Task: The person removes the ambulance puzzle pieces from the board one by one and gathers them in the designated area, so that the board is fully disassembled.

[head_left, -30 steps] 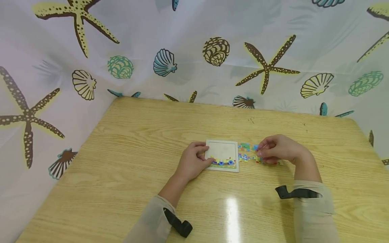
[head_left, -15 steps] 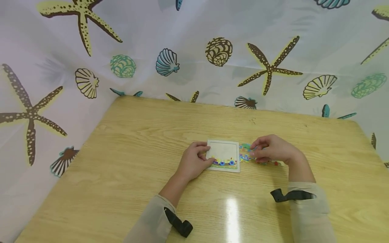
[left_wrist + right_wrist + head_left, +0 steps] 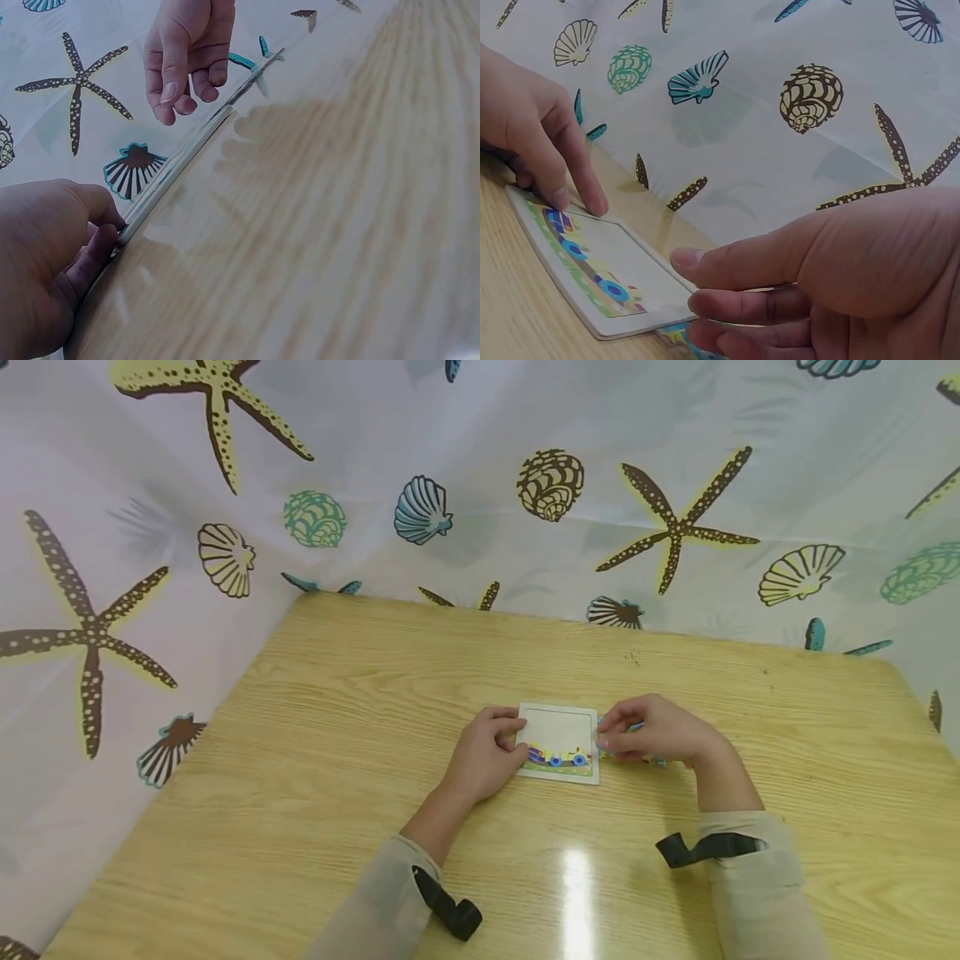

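Note:
A small white-rimmed puzzle tray (image 3: 558, 722) lies on the table, with a strip of colourful blue-wheeled picture along its lower part. My left hand (image 3: 486, 756) holds the tray's left side, with thumb and forefinger over the rim. At the opposite rim is my right hand (image 3: 656, 729), thumb and fingers a little apart. In the right wrist view a gap shows between the thumb and forefinger of that hand (image 3: 780, 277), with nothing seen in it. Colourful puzzle pieces (image 3: 660, 762) lie under and beside the right hand, mostly hidden by it. One blue piece (image 3: 679, 336) shows beside the tray corner.
The wood-grain table (image 3: 360, 693) runs back to a white curtain (image 3: 480, 468) printed with shells and starfish, which also hangs along the left. Black straps (image 3: 708, 850) with small mounts circle both sleeves.
My right hand has moved left, from over the loose pieces to the tray's right rim, and now covers the nearer pieces. My left hand keeps its hold on the tray.

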### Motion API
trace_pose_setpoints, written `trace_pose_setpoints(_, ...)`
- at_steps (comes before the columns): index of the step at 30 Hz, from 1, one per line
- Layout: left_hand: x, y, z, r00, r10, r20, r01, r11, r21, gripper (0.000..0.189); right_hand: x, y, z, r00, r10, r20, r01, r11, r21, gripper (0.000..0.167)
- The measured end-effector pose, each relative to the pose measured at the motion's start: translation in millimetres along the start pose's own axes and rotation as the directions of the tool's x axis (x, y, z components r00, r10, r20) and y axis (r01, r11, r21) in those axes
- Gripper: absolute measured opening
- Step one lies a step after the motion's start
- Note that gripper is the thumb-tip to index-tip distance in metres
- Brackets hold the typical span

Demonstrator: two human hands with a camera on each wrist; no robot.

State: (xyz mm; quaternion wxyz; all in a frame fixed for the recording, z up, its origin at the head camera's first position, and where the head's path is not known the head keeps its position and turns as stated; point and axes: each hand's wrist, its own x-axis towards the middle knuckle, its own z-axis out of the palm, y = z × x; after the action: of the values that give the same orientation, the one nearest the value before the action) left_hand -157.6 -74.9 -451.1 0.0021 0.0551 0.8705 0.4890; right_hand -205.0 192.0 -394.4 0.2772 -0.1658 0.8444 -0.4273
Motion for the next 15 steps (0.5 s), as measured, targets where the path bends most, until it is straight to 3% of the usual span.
trace_pose_setpoints(11, 2.3, -1.7, 1.4, 1.0, -0.016, -0.01, 0.016, 1.0, 0.005, 0.033, 18.3, -14, 27, 0.998, -0.027, 0.048, 0.022, 0.994, 0.104, 0.029)
trace_pose_setpoints(15, 1.9, -0.5, 2.5, 1.0, -0.016, 0.001, 0.016, 1.0, 0.0, 0.033, 20.0, -15, 34, 0.997, -0.05, 0.051, 0.044, 0.994, 0.099, 0.029)
